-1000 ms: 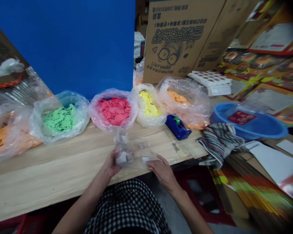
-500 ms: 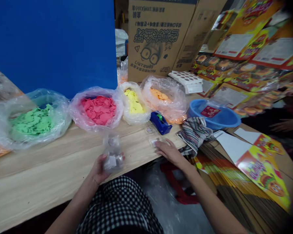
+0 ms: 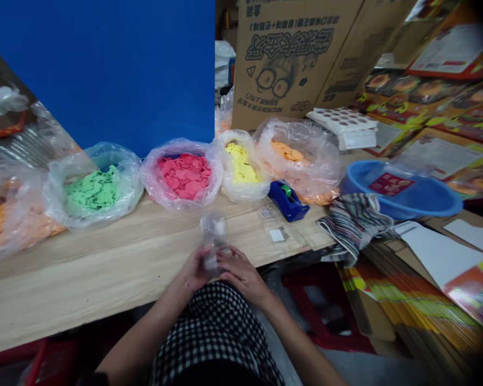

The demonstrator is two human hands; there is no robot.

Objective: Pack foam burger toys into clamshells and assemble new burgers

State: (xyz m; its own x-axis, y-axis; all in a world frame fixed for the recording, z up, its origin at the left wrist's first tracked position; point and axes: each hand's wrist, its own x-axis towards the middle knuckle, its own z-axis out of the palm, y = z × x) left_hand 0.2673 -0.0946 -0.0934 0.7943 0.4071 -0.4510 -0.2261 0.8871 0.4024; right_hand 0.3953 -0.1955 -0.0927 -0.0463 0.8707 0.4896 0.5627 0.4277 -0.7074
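Note:
My left hand (image 3: pixel 194 272) and my right hand (image 3: pixel 240 273) meet at the near edge of the wooden table (image 3: pixel 84 268). Both are closed on a clear plastic bag (image 3: pixel 213 241) with small pale pieces inside, which stands up between them. A small clear packet with a white card (image 3: pixel 277 235) lies flat on the table to the right, apart from my hands. Behind my hands, plastic-lined bowls hold paper discs: green (image 3: pixel 93 188), red (image 3: pixel 185 174), yellow (image 3: pixel 241 163) and orange (image 3: pixel 293 155).
A blue tape dispenser (image 3: pixel 288 199) sits by the orange bag. A striped cloth (image 3: pixel 356 221) and a blue basin (image 3: pixel 402 194) lie right. Cardboard boxes (image 3: pixel 290 59) and a blue board (image 3: pixel 104 69) stand behind. Flat printed cartons (image 3: pixel 438 279) are stacked low right.
My right hand has come back from the small packet on the table and joined the left hand on the clear bag. The packet stays on the table.

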